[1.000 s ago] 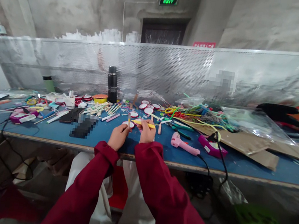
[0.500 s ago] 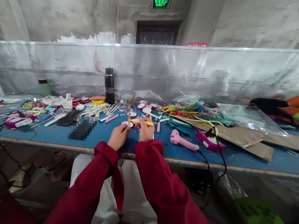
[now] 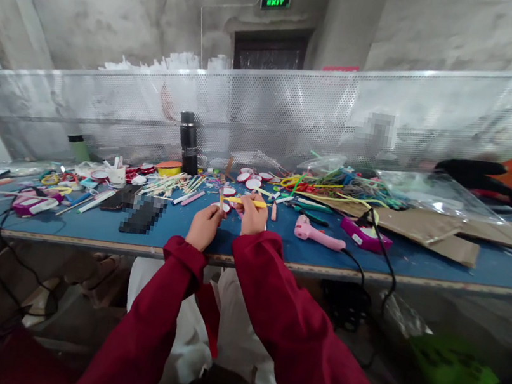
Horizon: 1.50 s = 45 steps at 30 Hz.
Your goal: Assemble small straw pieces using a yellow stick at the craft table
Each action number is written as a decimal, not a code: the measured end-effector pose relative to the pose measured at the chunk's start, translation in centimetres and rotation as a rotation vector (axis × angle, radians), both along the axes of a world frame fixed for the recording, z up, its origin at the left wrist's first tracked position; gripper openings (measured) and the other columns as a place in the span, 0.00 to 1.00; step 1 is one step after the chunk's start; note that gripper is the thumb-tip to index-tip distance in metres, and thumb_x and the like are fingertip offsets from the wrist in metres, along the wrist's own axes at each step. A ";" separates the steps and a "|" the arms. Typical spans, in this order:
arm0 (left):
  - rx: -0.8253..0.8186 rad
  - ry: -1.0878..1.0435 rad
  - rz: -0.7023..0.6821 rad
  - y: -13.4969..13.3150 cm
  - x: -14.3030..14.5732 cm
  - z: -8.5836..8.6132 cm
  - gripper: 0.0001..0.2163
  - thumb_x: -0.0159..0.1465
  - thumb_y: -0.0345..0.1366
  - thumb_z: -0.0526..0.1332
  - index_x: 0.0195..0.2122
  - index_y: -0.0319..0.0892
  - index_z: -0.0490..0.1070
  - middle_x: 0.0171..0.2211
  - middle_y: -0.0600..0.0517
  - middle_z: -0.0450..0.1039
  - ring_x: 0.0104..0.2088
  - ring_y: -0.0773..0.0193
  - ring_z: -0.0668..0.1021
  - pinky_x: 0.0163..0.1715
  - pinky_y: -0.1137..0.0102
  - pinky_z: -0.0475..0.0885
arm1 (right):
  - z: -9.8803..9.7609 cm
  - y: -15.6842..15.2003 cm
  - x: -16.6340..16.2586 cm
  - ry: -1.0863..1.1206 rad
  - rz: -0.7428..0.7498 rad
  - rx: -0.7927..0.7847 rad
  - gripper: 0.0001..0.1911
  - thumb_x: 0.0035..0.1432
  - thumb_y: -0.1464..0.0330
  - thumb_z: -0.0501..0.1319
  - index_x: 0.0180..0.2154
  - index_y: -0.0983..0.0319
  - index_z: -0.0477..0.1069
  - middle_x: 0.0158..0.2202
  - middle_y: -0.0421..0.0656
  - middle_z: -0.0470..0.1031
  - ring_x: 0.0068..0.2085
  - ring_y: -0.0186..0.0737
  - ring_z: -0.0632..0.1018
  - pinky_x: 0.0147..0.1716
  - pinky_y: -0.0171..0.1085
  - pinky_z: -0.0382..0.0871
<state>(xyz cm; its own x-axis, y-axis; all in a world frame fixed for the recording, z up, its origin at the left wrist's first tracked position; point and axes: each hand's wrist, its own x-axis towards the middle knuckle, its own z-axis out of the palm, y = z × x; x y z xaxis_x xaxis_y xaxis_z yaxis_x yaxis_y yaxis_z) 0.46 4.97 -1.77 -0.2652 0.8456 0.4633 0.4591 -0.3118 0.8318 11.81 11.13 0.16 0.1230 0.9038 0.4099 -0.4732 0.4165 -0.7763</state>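
Observation:
Over the front of the blue table, my left hand (image 3: 204, 226) pinches a thin, flat, tan-and-white stick (image 3: 222, 196) that points up. My right hand (image 3: 253, 215) is closed around a slim yellow pen-shaped tool (image 3: 260, 204), held roughly level with its tip toward the left. That tip meets or crosses the upright stick; contact is too small to make out. Below and between the hands, a white disc with a red rim (image 3: 226, 208) is partly covered by my fingers. A short peach-coloured stick (image 3: 273, 211) lies just right of my right hand.
Right of my hands lie a pink glue gun (image 3: 319, 234), a purple box (image 3: 365, 235) with a black cable, and green-handled pliers (image 3: 312, 218). A black bottle (image 3: 189, 143) stands behind. Leftward are a pixelated dark phone-like slab (image 3: 143, 215) and many pale sticks (image 3: 171, 186).
The view has shifted slightly, so the table items sit a little differently in the picture. Both hands keep their holds, with the yellow tool still against or near the upright stick.

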 end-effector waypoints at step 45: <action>-0.014 0.012 0.001 0.1 -0.2 0.0 0.12 0.66 0.41 0.56 0.30 0.42 0.73 0.23 0.55 0.64 0.26 0.66 0.66 0.28 0.72 0.59 | -0.2 0.4 -0.2 -0.020 0.012 -0.009 0.10 0.48 0.62 0.65 0.24 0.58 0.67 0.17 0.34 0.71 0.23 0.34 0.72 0.25 0.33 0.67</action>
<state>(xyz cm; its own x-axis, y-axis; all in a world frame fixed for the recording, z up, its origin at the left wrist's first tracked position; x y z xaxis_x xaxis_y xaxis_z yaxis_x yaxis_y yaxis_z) 0.31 5.04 -1.74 -0.2607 0.8517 0.4545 0.4694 -0.2996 0.8306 11.56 11.53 -0.01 0.1041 0.9087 0.4043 -0.4621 0.4042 -0.7894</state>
